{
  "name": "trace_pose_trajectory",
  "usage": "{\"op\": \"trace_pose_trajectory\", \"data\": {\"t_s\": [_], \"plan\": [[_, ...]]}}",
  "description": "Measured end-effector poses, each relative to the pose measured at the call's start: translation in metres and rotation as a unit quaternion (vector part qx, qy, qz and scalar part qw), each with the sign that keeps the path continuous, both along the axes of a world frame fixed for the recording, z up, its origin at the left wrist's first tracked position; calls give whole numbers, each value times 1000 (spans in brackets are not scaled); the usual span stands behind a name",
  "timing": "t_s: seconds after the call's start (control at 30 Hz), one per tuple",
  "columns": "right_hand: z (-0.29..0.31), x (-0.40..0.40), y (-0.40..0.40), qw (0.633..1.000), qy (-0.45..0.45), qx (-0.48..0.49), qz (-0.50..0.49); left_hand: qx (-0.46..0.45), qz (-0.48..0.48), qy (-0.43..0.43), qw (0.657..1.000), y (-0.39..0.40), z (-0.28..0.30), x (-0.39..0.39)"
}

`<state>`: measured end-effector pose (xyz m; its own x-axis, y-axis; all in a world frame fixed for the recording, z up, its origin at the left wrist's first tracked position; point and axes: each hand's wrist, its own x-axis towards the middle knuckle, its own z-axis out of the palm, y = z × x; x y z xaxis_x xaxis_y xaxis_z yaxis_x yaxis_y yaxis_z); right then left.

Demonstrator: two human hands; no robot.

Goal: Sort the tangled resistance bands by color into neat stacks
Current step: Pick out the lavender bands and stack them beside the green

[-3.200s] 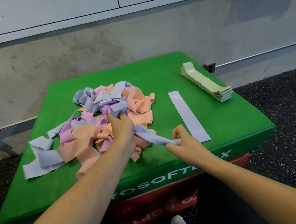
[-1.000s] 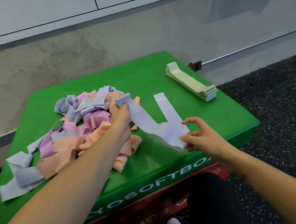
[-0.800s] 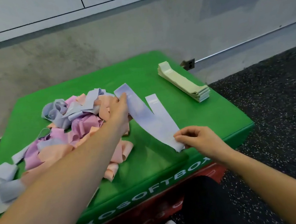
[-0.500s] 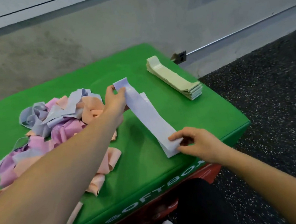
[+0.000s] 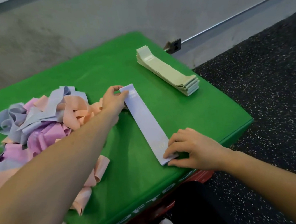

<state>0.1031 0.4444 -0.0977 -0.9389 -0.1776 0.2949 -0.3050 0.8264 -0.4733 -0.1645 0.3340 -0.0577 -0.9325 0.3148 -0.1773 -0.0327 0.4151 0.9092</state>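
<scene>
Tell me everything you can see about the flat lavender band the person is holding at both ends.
The lavender band is a long, smooth, rubbery-looking strip, lying straight and flat on the green box, running diagonally away from the person. The left hand pinches its far end; the right hand pinches the near end. Faint pale print shows near each end. It lies apart from the tangled pile.

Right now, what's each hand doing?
Left hand: pinches the far end of the lavender band.
Right hand: fingertips press the band's near end; a grip cannot be told.
</scene>
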Motion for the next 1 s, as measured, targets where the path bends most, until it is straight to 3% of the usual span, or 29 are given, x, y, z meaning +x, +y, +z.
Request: {"op": "trace_pose_trajectory", "data": {"t_s": [0.2, 0.77, 1.0], "plan": [[-4, -1, 3, 1000, -13, -17, 2, -44, -26, 67, 996, 1, -9, -14], [-5, 1, 1, 1000, 2, -28, -12, -152, -56, 125, 979, 9, -9, -18], [9, 0, 2, 977, -81, -191, -51, -152, -104, 157, 970, -13, 11, 8]]}}
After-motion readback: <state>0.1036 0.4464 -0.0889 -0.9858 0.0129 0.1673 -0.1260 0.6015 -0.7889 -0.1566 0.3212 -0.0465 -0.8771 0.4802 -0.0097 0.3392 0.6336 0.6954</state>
